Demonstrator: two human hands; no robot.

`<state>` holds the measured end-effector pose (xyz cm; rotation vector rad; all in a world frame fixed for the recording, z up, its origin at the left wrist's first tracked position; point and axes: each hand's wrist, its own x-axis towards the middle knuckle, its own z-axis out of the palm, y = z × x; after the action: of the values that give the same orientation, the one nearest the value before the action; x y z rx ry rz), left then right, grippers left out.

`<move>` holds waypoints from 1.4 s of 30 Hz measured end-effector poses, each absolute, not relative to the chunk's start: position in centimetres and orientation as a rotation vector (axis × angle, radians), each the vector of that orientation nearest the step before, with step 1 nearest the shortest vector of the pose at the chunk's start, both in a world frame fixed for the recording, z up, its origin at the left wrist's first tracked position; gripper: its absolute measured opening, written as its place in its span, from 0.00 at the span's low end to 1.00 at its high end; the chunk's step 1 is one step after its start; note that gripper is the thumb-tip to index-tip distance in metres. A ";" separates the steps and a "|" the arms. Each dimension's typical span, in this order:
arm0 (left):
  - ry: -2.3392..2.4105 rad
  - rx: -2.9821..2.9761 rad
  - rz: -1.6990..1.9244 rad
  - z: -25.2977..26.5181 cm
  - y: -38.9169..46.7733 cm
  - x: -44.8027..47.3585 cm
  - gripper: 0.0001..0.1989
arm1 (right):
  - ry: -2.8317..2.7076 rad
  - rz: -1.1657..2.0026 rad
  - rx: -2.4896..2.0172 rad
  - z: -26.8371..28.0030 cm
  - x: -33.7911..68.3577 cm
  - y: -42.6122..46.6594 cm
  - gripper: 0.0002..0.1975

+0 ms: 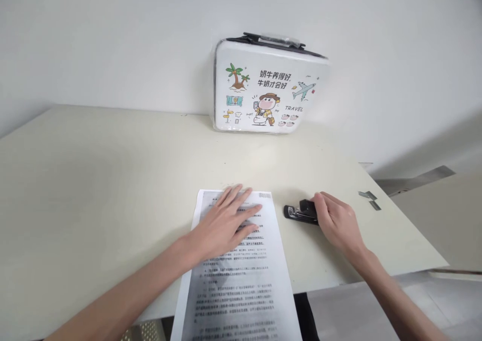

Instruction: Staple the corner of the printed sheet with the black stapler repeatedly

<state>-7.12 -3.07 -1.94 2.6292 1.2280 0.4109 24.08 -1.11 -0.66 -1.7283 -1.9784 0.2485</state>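
A printed sheet of paper, perhaps more than one, lies on the table with its lower end past the front edge. My left hand rests flat on its upper part, fingers spread, hiding some of the text. To the right of the paper, a black stapler sits on the tabletop, its front end pointing left toward the sheet. My right hand is closed around the stapler's rear part, which the fingers hide. A small gap separates stapler and paper.
Several strips of staples lie near the table's right edge. At the back, a white case with cartoon prints and a black handle stands against the wall. The pale table ends at the front, with a perforated seat below.
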 end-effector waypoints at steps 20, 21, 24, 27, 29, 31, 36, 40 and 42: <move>1.451 2.663 0.389 -1.4 -9.6 -17.2 0.48 | -1.657 0.964 -1.485 -1.7 32.8 -5.2 0.19; 1.449 2.695 0.377 -1.6 -9.4 -16.9 0.48 | -1.625 0.980 -1.476 -1.6 33.0 -5.2 0.18; 1.397 2.798 0.312 -1.9 -7.4 -14.9 0.48 | -1.520 1.002 -1.473 -1.5 33.5 -5.2 0.18; 1.347 2.855 0.325 -2.2 -3.5 -11.6 0.49 | -1.402 1.008 -1.471 -1.5 33.6 -5.3 0.18; 1.323 2.845 0.261 -2.3 -0.3 -8.9 0.48 | -1.312 1.008 -1.450 -1.6 33.6 -5.2 0.19; 1.333 2.786 0.179 -2.2 3.0 -5.7 0.46 | -1.236 1.016 -1.427 -1.6 33.6 -5.1 0.21; 1.357 2.650 0.113 -1.5 9.5 2.7 0.48 | -1.149 1.026 -1.329 -2.0 33.8 -4.8 0.22; 1.318 2.630 0.094 -1.8 12.2 7.8 0.50 | -1.100 0.966 -1.305 -2.7 33.9 -4.8 0.22; 1.299 2.631 0.094 -2.0 13.0 9.1 0.49 | -1.079 0.919 -1.309 -3.0 33.8 -4.9 0.22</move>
<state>9.14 13.04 -2.02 2.6310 1.2989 0.0944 33.85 -4.89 -3.01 -1.3086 -1.0793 0.9190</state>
